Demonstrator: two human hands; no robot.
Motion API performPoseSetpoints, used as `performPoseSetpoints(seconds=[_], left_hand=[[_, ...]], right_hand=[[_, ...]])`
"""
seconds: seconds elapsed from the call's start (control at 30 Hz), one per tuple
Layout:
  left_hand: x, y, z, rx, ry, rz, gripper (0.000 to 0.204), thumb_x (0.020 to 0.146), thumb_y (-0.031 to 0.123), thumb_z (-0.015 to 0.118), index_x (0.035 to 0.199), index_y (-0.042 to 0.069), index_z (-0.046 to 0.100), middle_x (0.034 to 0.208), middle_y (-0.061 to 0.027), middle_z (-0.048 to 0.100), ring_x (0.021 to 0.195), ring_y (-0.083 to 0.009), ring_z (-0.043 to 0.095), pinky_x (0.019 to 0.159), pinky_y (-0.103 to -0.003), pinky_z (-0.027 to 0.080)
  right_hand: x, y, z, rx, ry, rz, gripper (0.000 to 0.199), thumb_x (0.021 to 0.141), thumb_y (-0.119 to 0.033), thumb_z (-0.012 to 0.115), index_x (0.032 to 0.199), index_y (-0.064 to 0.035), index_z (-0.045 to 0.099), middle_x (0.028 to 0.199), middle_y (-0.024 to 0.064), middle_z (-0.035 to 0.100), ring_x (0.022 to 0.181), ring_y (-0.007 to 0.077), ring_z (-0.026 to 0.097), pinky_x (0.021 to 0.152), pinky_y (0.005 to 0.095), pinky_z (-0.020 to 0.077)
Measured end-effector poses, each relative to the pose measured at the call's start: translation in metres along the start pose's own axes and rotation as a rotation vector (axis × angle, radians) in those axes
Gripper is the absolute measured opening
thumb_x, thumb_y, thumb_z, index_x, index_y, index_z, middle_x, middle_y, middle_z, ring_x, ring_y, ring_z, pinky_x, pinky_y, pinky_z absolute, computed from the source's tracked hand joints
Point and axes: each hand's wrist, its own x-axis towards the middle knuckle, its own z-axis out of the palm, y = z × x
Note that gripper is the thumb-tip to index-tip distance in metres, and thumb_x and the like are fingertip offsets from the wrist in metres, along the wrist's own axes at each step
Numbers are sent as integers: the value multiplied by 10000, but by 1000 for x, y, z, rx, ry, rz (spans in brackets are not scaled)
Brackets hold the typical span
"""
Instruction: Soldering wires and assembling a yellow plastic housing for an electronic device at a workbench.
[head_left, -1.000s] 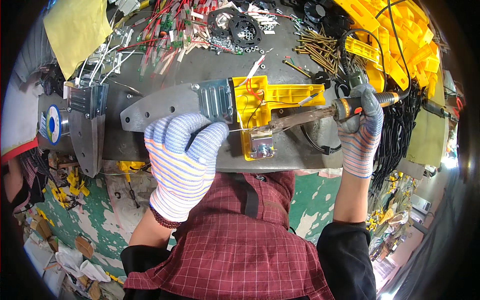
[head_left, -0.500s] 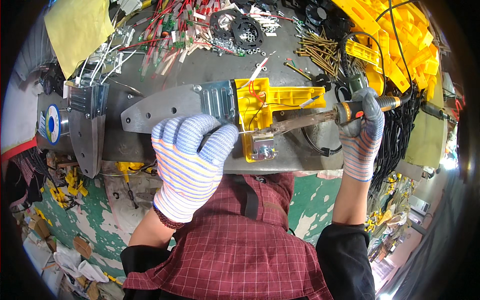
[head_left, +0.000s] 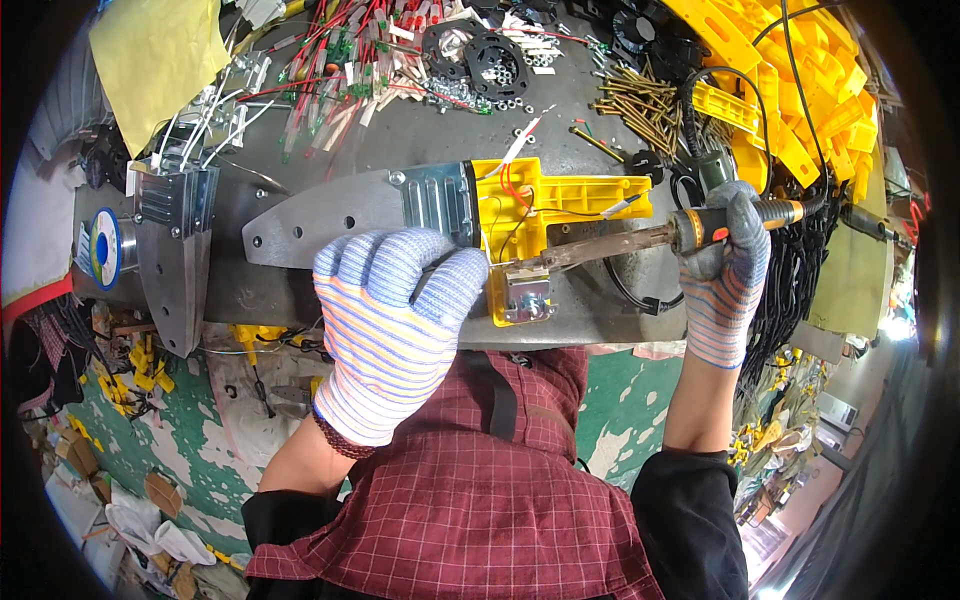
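Observation:
My right hand (head_left: 728, 265), in a striped knit glove, is closed round the dark handle of a soldering iron (head_left: 620, 243). The iron points left, its tip at the lower part of a yellow plastic housing (head_left: 550, 193), beside a small metal bracket (head_left: 530, 300). My left hand (head_left: 395, 305), gloved alike, pinches a thin strand of solder wire by the iron's tip; the fingers mostly hide it. A flat grey metal plate (head_left: 320, 218) with holes extends left from the housing, partly behind my left hand. Red, white and black wires (head_left: 515, 180) come out of the housing.
A second metal plate assembly (head_left: 175, 240) and a solder spool (head_left: 106, 248) stand at the left. Wired parts (head_left: 345, 70), nuts and long screws (head_left: 640, 105) lie at the back. Yellow housings (head_left: 800, 80) are heaped at the far right, near black cables (head_left: 795, 270) and the iron's cord.
My left hand has shifted slightly right, bringing its fingertips closer to the iron's tip. The iron and my right hand stay almost in place.

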Motion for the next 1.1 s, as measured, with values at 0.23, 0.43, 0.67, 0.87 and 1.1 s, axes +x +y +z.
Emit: performPoseSetpoints(seconds=[0.23,0.43,0.67,0.87,1.1], left_hand=[[3,1,-1,0,1,9,296,669,91,753,947,188,718,946,-40,609,864,-267,582,801,-428,423],[2,-4,-8,-126,12,-68,226,794,121,759,1009,116,690,998,-69,623,946,-280,617,860,-425,472],[34,-25,-17,-549,226,-317,287,964,238,644,1138,11,622,1012,-69,645,916,-105,598,800,-256,483],[68,-22,-21,-878,58,-579,249,980,253,606,1014,11,656,912,-76,703,823,-122,636,775,-283,500],[86,-23,-5,-841,-167,-374,178,930,55,643,1100,8,618,1010,-54,685,956,-98,635,871,-253,505]], right_hand=[[0,4,1,-7,31,-50,239,906,-187,712,1081,-73,596,958,20,620,845,145,640,756,325,583],[-3,2,6,-22,168,-3,269,894,-226,737,1085,-95,602,962,11,633,839,146,649,755,341,585],[-8,-1,14,-31,193,38,289,904,-268,726,1118,-109,615,1017,18,671,874,145,667,771,342,586],[-9,-3,7,-77,175,37,312,897,-277,732,1138,-114,622,1042,28,690,877,143,682,759,328,590],[-7,1,5,-74,227,35,324,893,-276,736,1155,-120,627,1045,23,696,853,138,686,739,310,592]])
